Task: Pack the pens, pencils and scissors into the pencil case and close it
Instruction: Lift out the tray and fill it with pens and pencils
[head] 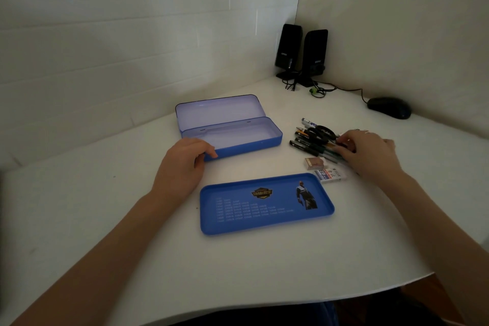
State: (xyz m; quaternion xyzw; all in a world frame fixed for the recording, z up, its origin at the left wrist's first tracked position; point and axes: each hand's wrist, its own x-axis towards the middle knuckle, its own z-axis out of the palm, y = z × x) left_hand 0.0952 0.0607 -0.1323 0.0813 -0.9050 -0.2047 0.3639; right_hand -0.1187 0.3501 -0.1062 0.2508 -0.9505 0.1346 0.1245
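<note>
Blue pencil case (pixel 232 137), lid up, left of centre on the white desk (pixel 105 219); left hand (pixel 185 160) curls over its near-left corner. Blue tray (pixel 266 204) nearer. Pens and scissors (pixel 315 137), piled right of the case, long axes roughly left-right; right hand (pixel 366 152), nearer, fingers curled onto them.

Two tall black speakers (pixel 301 53) stand side by side in the far corner of the big white table (pixel 105 219). Thin black wires (pixel 325 87) lie in a small tangle at their feet. A round black computer mouse (pixel 389 107) sits near them, to the right, by the wall. Nearer, a small brown eraser (pixel 314 163) lies just beside a little white box marked 2B (pixel 329 175). A plain white wall (pixel 105 34) stands behind the table.
</note>
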